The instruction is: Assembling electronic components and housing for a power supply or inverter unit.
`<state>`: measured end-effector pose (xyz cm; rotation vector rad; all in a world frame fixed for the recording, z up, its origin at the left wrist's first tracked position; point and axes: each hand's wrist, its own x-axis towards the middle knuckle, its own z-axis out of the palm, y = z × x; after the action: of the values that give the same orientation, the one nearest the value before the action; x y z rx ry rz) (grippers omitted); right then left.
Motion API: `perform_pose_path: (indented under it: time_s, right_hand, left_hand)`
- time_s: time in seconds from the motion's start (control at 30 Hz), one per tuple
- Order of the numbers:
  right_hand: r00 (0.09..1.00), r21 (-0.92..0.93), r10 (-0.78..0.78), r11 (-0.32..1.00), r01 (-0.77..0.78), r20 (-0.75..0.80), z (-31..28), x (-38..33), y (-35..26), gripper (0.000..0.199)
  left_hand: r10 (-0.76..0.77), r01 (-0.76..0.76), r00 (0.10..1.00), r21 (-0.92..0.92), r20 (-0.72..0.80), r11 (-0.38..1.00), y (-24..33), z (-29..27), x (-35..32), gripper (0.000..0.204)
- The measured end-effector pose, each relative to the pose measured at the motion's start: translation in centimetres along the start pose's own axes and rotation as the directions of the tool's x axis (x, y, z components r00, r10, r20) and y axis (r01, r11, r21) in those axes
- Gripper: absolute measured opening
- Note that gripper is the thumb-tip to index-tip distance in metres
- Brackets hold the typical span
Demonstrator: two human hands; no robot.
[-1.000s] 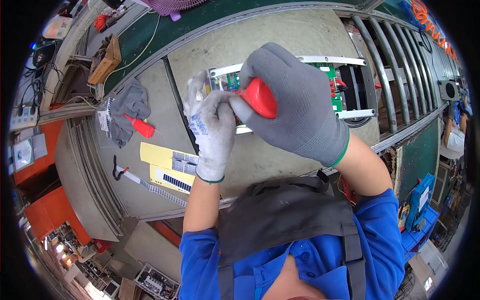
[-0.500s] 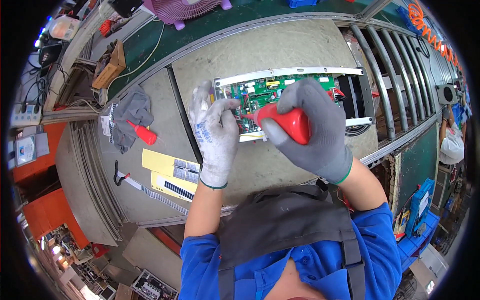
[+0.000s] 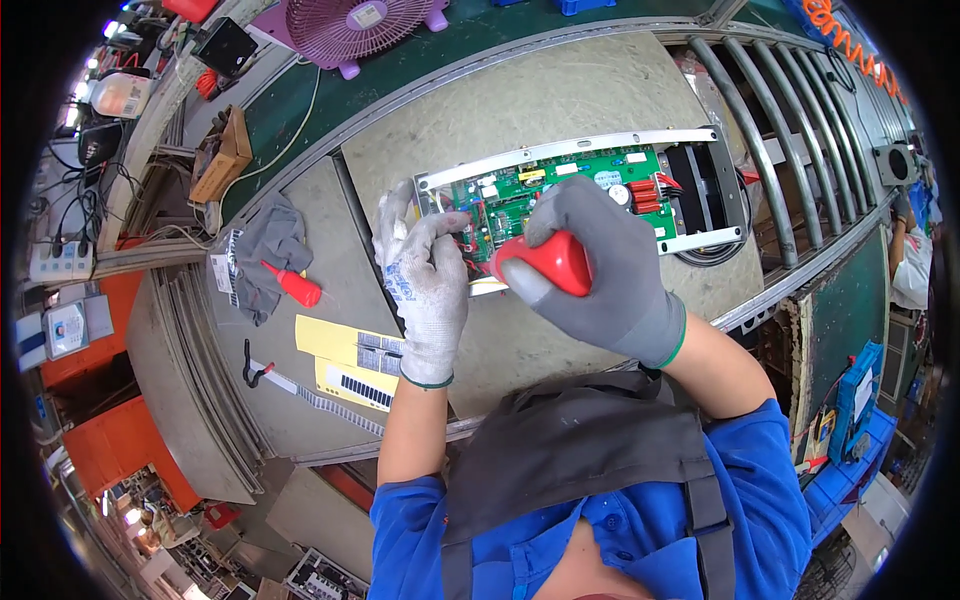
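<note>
A long unit with a green circuit board (image 3: 510,206) between two pale metal rails lies on the grey bench. My right hand (image 3: 610,265), in a grey glove, is closed round a red squeeze bottle (image 3: 560,264). Its nozzle end points toward the board's left end; the tip is hard to make out. At that same end is my left hand (image 3: 425,270), in a whitish glove, with fingers apart. One finger reaches over the board's near-left corner, while others lie by the unit's end. Whether anything small sits under those fingertips is hidden.
Left on the bench lie a second red squeeze bottle (image 3: 298,288), a grey cloth (image 3: 268,245) and yellow label sheets (image 3: 330,340). A purple fan (image 3: 360,25) stands beyond the bench. Metal rollers (image 3: 745,150) run along the right. Another person's arm (image 3: 900,240) shows at far right.
The view has shifted slightly. My right hand and the red bottle have moved a little left, uncovering more of the board's right part. My left hand stays by the unit's left end.
</note>
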<state>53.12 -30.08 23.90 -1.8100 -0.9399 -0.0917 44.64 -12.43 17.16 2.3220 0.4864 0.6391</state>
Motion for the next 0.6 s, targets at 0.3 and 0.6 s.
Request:
perform_pose_path:
  time_s: [0.3,0.6]
  right_hand:
    - [0.969,0.311,0.220,0.934,-0.175,-0.115,-4.3,-1.9,1.6,0.026]
    - [0.706,0.950,0.697,0.290,-0.115,-0.128,-9.3,-5.9,4.9,0.031]
  left_hand:
    - [-0.050,0.053,0.999,-0.225,0.021,0.973,-0.6,0.0,-0.3,0.024]
    - [0.322,-0.323,0.946,0.014,0.046,0.946,-1.9,0.0,0.5,0.028]
